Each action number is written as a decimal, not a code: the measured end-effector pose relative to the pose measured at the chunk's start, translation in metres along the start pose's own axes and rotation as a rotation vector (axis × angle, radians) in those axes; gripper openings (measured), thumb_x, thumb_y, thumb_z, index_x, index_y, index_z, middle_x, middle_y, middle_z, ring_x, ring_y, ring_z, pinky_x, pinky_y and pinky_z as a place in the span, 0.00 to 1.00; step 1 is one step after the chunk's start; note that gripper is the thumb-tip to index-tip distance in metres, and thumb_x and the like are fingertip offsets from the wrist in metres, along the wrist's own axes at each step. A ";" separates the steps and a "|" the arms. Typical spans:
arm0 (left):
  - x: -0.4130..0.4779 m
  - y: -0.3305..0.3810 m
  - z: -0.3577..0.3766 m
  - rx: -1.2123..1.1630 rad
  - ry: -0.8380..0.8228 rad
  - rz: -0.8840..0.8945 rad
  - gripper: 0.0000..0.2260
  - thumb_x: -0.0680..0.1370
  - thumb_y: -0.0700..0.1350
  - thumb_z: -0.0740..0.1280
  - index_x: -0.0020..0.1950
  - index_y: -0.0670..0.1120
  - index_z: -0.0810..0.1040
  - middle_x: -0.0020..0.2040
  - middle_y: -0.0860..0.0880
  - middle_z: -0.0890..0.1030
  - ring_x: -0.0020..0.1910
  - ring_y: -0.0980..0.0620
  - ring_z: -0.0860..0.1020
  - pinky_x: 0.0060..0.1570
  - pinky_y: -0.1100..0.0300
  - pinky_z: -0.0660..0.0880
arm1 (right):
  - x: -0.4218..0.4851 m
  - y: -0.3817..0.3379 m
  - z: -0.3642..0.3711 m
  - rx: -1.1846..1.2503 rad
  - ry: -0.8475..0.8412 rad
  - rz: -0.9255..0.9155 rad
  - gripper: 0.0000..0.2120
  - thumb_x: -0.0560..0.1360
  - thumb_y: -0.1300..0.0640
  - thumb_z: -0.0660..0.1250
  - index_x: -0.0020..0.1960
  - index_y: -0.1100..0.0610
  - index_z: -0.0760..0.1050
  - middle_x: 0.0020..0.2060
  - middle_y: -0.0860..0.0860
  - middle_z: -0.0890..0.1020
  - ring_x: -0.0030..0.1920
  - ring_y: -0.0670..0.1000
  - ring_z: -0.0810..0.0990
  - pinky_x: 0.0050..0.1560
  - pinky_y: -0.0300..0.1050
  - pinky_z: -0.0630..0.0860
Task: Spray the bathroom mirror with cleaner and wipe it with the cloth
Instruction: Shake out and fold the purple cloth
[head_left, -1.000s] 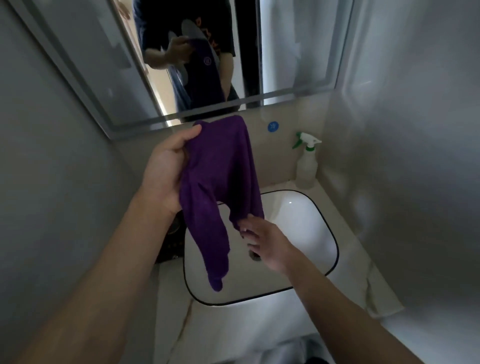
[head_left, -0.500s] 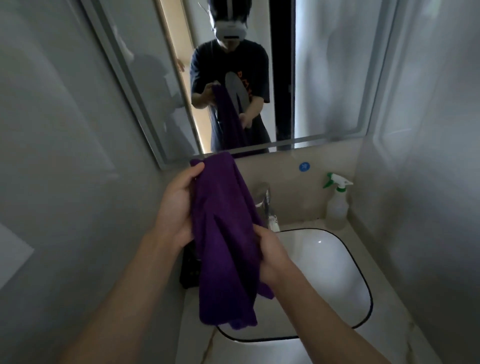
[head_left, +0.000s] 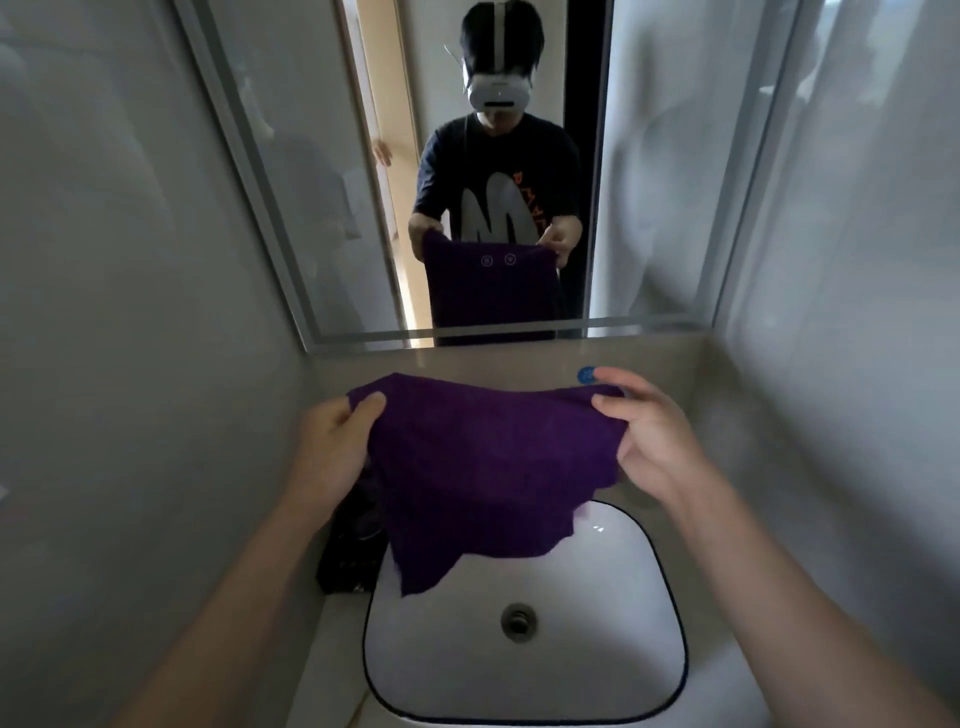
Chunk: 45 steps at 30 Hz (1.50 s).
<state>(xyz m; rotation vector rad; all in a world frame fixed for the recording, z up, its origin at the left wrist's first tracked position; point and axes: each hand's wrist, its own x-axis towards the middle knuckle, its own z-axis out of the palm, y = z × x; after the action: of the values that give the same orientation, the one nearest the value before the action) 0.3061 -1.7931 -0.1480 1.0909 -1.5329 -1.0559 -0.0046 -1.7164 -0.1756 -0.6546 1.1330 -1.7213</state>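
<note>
One purple cloth (head_left: 483, 467) hung spread between two hands, over the one white sink (head_left: 597, 649) and below the one mirror (head_left: 675, 182), not touching the glass. The left hand (head_left: 332, 447) pinched its top left corner and the right hand (head_left: 649, 441) pinched its top right corner, thumbs in front. One blue sticker (head_left: 586, 375) showed by the right fingertips, and one dark object (head_left: 353, 551) stood beside the sink's left edge.

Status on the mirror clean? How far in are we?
Done: nothing certain. The mirror shows no droplets or wipe streaks, so spraying can't be confirmed. In hand: the left hand and right hand each pinch a top corner of the purple cloth, which is spread above the sink, clear of the glass. Left: wiping the mirror, probably spraying it first.
</note>
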 end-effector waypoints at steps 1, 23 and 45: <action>-0.001 0.000 0.003 0.022 -0.004 0.042 0.15 0.83 0.49 0.66 0.40 0.54 0.87 0.42 0.52 0.87 0.43 0.56 0.85 0.43 0.67 0.79 | 0.004 -0.009 -0.002 -0.047 -0.023 -0.043 0.18 0.74 0.74 0.67 0.54 0.55 0.85 0.56 0.59 0.83 0.54 0.59 0.84 0.51 0.52 0.83; 0.012 0.104 -0.013 0.498 0.438 0.646 0.16 0.72 0.37 0.77 0.31 0.41 0.72 0.40 0.55 0.73 0.41 0.65 0.74 0.44 0.79 0.66 | -0.004 -0.166 0.033 -1.060 -0.013 -0.797 0.19 0.75 0.62 0.74 0.39 0.38 0.76 0.47 0.44 0.79 0.48 0.46 0.80 0.47 0.36 0.73; 0.042 0.106 0.001 0.448 0.120 0.093 0.06 0.80 0.39 0.68 0.48 0.50 0.79 0.46 0.52 0.82 0.47 0.53 0.80 0.43 0.61 0.74 | -0.014 -0.178 0.028 -1.086 -0.068 -0.416 0.08 0.74 0.64 0.72 0.44 0.51 0.81 0.39 0.57 0.86 0.38 0.55 0.84 0.38 0.43 0.75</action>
<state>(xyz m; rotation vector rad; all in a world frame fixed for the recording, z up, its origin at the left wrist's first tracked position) 0.2829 -1.8087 -0.0371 1.3420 -1.7485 -0.5823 -0.0500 -1.6915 -0.0027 -1.6757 1.9701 -1.2568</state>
